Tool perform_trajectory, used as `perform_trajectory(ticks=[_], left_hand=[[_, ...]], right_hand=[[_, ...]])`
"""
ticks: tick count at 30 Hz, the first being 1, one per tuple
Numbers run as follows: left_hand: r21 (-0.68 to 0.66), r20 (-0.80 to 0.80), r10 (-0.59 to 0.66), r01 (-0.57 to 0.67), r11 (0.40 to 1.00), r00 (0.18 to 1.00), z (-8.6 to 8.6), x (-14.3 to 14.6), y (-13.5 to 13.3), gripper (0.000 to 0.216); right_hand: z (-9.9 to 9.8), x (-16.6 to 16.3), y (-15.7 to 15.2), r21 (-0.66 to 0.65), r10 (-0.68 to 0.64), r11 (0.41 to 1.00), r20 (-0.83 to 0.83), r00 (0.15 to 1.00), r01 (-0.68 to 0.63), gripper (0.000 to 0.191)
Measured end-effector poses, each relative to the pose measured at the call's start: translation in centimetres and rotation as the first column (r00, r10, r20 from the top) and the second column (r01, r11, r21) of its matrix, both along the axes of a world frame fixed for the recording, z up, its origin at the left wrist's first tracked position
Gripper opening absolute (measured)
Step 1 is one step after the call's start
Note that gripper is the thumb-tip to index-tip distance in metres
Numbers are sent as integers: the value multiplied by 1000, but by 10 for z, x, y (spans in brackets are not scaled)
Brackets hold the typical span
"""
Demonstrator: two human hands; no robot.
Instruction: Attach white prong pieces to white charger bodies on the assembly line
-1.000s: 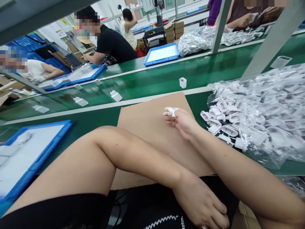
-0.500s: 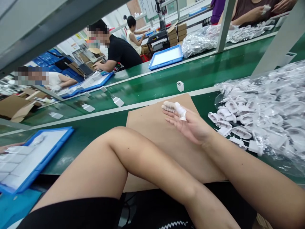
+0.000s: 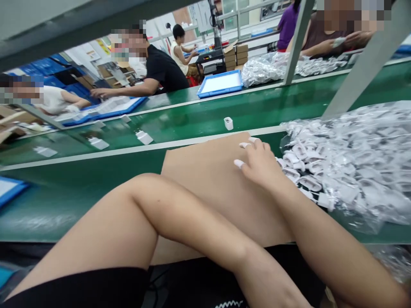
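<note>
My right hand [image 3: 261, 160] hovers over the right edge of a brown cardboard sheet [image 3: 205, 167]. Its back faces up, the fingers are apart and nothing is held; white covers sit on several fingertips. Just right of it lie loose white plastic housings [image 3: 310, 184], spilling from a clear plastic bag [image 3: 369, 171]. My left forearm [image 3: 199, 226] crosses over the cardboard toward the bottom edge, where the left hand is out of view.
Along the green belt [image 3: 186, 126] lie white plug adapters [image 3: 144, 137] and an upright white housing [image 3: 228, 123]. A blue tray [image 3: 220, 84] stands across it, near another bag of parts [image 3: 266, 70]. Metal posts [image 3: 298, 42] rise ahead. Several people sit opposite. A blue tray corner [image 3: 13, 188] shows at left.
My right hand has turned from palm up to palm down and shifted toward the housings. The view has swung right, and a co-worker opposite has stretched out an arm.
</note>
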State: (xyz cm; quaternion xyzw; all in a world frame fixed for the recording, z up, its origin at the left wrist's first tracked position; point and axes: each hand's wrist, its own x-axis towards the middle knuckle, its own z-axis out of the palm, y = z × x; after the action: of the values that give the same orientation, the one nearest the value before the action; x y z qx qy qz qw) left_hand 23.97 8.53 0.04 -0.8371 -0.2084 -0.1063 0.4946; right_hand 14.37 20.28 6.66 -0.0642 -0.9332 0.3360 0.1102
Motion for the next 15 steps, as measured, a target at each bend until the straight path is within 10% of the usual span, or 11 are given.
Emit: perform_trajectory(ticks=[3, 9, 12, 14, 15], left_hand=[[-282, 51, -47, 60, 957, 998, 39, -29, -8, 38], [-358, 403, 380, -239, 903, 833, 69, -143, -19, 23], [-641, 499, 819, -515, 569, 284, 66, -223, -14, 18], [-789, 506, 831, -515, 336, -233, 63, -273, -9, 31], [-815, 496, 801, -499, 296, -335, 61, -295, -7, 51]], right_hand=[[-7, -2, 20, 463, -314, 853, 86, 945, 241, 60], [-2, -4, 44, 558, -362, 801, 163, 918, 216, 35], [7, -5, 44, 502, -317, 849, 236, 919, 164, 35], [14, -3, 44, 485, -300, 861, 243, 922, 152, 35], [17, -1, 44, 499, -302, 851, 215, 929, 161, 35]])
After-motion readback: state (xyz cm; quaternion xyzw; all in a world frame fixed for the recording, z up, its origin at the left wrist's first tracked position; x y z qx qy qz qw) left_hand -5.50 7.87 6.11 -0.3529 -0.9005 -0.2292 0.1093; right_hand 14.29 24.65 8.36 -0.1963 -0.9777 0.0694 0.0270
